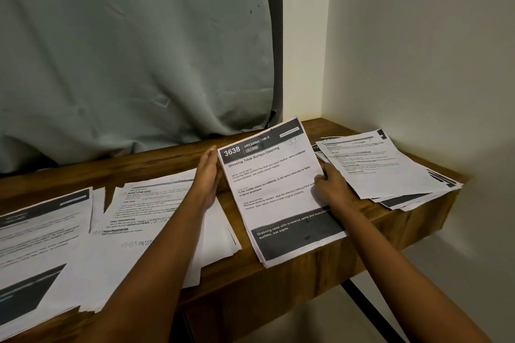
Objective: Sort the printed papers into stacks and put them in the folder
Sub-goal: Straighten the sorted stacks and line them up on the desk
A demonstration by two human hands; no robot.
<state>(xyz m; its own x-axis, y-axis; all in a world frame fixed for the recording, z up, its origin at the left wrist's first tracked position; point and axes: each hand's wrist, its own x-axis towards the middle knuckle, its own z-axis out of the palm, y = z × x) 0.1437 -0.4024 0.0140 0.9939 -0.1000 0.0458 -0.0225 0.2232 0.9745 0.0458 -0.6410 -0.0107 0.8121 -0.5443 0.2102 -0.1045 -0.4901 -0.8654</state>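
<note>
Narrow wooden surface (167, 159), so our middle stack (278, 203) overhangs the front. We've got our left hand (207, 175) flat against one edge and our right hand (333, 184) pinching the other. Nudge too hard and sheets slide off.

Single view, head-worn, wide-angle. Faces forward and down onto the wooden worktop (139, 167), from above its near edge at 6 o'clock. Close range: headings on the middle paper stack (278, 192) legible. Curtain (125, 50) at 11 o'clock, wall (418, 64) at 2 o'clock.

Four paper stacks (278, 192) along shelf (278, 281)
</note>
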